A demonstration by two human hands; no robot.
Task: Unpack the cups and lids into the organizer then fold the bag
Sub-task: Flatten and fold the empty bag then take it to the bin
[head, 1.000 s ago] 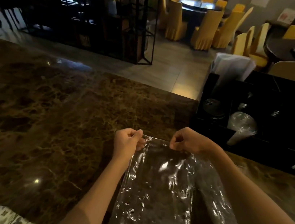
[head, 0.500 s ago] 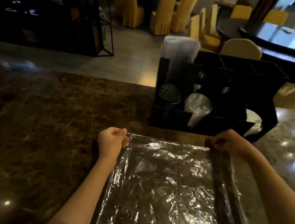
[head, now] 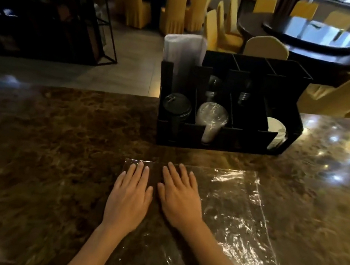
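Fingers of both hands lie straight and a little spread, pressed flat on the bag (head: 232,212): the left hand (head: 130,195) rests near its far left corner, the right hand (head: 179,198) just beside it, thumbs almost touching. Neither hand pinches or curls round anything.

I judge the bag to be very light, thin and limp, a film with no stiffness of its own. It will likely slide on the polished counter (head: 42,158) and spring back along a crease unless held down, so flat palms suit the smoothing, while a fold is best started by pinching a corner or the far edge between thumb and forefinger, with the other hand pinning the sheet. It looks unlikely to break, though it could cling or trap air.

It is clear plastic, laid flat and open on the counter in front of the person, reaching from under the hands out to the right and back toward the near edge. Wrinkles catch the light on its right half; the left part is hard to make out against the dark stone. It looks empty, so unpacking seems done and folding is the step in hand.

Beyond its far edge, near but apart, stands the black organizer (head: 218,136). Its front compartments hold dark lids (head: 176,106), clear cups (head: 212,117) and a white stack (head: 276,129) at the right end.
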